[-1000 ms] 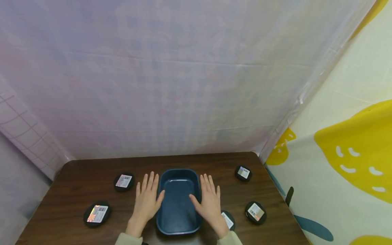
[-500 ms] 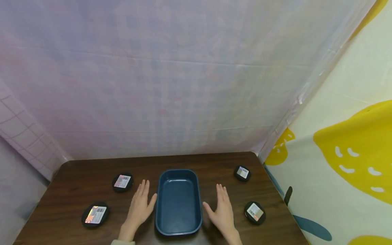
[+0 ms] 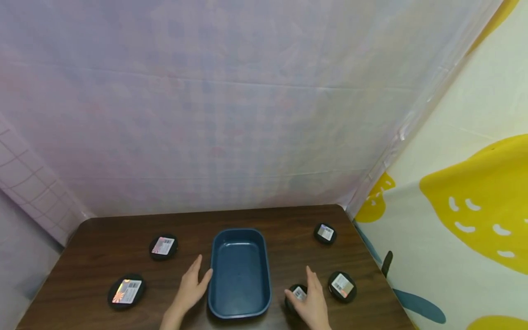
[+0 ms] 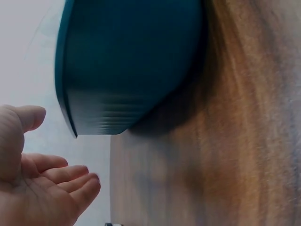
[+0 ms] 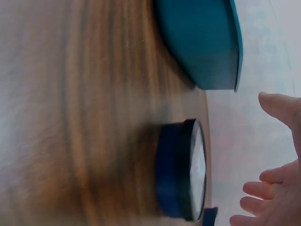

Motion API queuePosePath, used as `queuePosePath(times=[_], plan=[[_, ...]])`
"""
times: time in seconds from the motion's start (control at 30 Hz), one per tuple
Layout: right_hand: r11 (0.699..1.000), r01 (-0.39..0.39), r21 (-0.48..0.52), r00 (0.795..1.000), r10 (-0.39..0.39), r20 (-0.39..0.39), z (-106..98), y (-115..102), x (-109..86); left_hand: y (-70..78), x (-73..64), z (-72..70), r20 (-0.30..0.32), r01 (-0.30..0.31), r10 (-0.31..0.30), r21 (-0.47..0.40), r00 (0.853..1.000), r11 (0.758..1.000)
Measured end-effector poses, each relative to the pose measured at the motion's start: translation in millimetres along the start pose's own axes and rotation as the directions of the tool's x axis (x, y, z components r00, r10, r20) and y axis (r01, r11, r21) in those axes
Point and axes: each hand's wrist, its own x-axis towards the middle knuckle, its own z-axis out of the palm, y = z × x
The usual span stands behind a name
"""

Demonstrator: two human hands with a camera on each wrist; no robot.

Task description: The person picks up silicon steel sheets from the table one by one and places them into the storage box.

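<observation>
Right hand (image 3: 312, 300): relaxed and open, fingers loosely extended over a small round black tin (image 3: 298, 293); I see no grip on it, and my wrist view shows the fingers (image 5: 263, 207) clear of the lid.
Left hand (image 3: 190, 288): open, empty, thumb spread, lying just beside the left wall of the dark blue tray (image 3: 239, 309); I cannot tell whether it touches the wall.
How I would do it well: I judge the step to be picking up the tin under my right hand. I would lower thumb and fingers onto opposite sides of the low rim, pinch evenly and lift straight up, since the tin is shallow and could slide on the smooth wood.
Tin near right hand: squat, round, dark-walled, with a pale printed label on its lid; it sits on the table just right of the tray's near corner.
Tray: rectangular with rounded corners, nothing inside, centred on the table.
Other tins: one close by on the right (image 3: 343, 286), one farther back on the right (image 3: 325, 233), two on the left (image 3: 163, 246) (image 3: 125, 291).
Table (image 3: 288, 220): dark brown wood grain, with fabric sheets hung behind and to the right.
</observation>
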Motion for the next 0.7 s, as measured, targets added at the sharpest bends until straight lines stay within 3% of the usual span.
queuePosePath(times=[0.23, 0.4, 0.57, 0.63, 0.7], plan=[[1.0, -0.023, -0.014, 0.999, 0.024, 0.047, 3, 15, -13.4, -6.0, -6.1, 5.5, -0.029, -0.062, 0.063, 0.02, 0.998, 0.998], [0.999, -0.03, -0.031, 0.996, 0.032, 0.088, 5, 23, -19.4, -9.0, -7.8, 8.7, -0.021, -0.04, 0.04, -0.002, 0.999, 0.999], [0.998, -0.059, -0.02, 0.989, 0.061, 0.135, 4, 22, -22.8, -9.2, -7.3, 10.7, 0.031, 0.078, -0.076, -0.1, 0.997, 0.992], [0.997, -0.078, -0.016, 0.985, 0.08, 0.155, 2, 21, -23.7, -7.8, -6.8, 11.8, 0.071, 0.168, -0.158, -0.171, 0.985, 0.971], [0.994, -0.104, -0.023, 0.979, 0.106, 0.177, 1, 19, -24.5, -5.6, -6.4, 12.8, 0.117, 0.261, -0.239, -0.244, 0.964, 0.934]])
